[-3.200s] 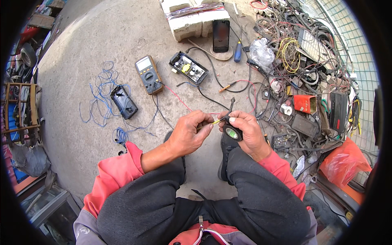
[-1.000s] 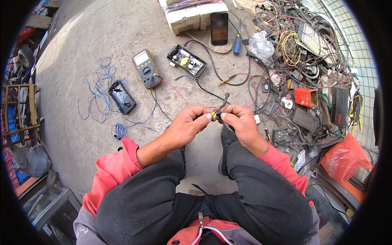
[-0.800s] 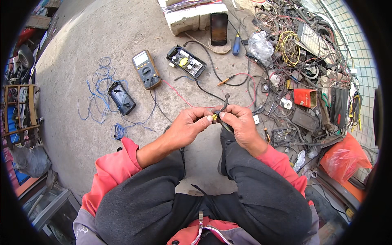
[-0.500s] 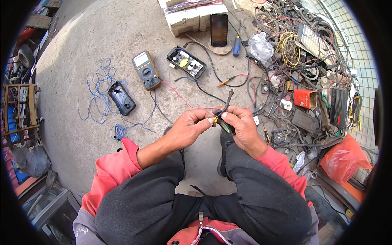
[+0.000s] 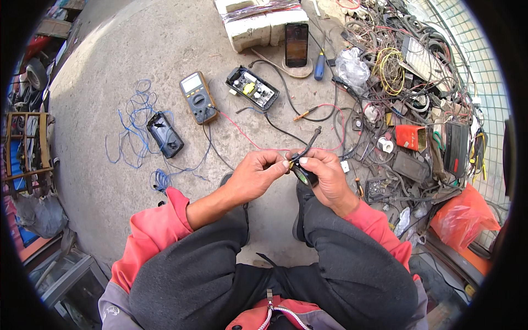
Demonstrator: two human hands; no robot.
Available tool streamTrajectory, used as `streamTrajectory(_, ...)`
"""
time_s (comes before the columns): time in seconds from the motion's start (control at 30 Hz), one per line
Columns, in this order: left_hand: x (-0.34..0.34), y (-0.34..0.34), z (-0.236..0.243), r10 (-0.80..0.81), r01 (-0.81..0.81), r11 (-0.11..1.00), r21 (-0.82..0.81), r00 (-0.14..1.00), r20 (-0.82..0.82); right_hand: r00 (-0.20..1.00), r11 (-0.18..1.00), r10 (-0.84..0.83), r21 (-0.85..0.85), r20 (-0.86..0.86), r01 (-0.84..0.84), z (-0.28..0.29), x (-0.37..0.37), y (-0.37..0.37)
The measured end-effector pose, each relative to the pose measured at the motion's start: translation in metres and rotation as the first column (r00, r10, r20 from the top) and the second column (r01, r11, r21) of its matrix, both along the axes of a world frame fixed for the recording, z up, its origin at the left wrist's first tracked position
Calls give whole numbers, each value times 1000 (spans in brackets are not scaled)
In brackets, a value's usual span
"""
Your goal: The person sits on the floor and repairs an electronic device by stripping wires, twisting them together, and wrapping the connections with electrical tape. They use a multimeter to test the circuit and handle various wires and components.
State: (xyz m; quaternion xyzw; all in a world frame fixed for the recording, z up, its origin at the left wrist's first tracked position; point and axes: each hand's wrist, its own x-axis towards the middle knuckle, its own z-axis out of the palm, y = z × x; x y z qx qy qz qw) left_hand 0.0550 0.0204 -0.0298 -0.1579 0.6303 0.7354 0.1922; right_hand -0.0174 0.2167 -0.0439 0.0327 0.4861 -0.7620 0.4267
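My left hand (image 5: 257,175) and my right hand (image 5: 329,179) meet in front of my knees, both closed. Thumb and fingers of the left pinch a black cable (image 5: 309,142) at a spot with a bit of yellow beside it. The cable's thicker end sticks up past the fingers. Against the right palm and fingers rests a black round thing with a green inner face, which looks like a roll of electrical tape (image 5: 306,175). The fingers partly hide where cable and tape meet. A thin black cord runs from the hands toward the opened circuit box (image 5: 252,88).
A multimeter (image 5: 198,98) with red and black leads lies left of the box. An empty black case (image 5: 165,135) lies by tangled blue wire (image 5: 133,118). A phone (image 5: 296,44) and a blue screwdriver (image 5: 319,66) are ahead. Scrap cables and parts (image 5: 401,82) pile up on the right.
The black round thing has turned in my right fingers, showing more of its side. The cable's upright end now leans further right.
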Motion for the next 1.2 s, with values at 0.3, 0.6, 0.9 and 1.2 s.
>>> streamTrajectory(0.3,-3,0,4,-35,33,993,-109,999,-14,994,997,-14,-77,111,23,15,-3,-4)
streamTrajectory(0.6,-4,6,6,-29,-48,952,-302,969,-243,994,997,-76,35,82,73,7,2,-7)
streamTrajectory(0.9,-6,6,4,-23,-75,948,-308,953,-301,990,995,-99,44,98,95,12,2,-12)
streamTrajectory(1.2,-7,9,3,-10,-199,891,-407,890,-456,995,997,-62,57,77,57,5,2,-10)
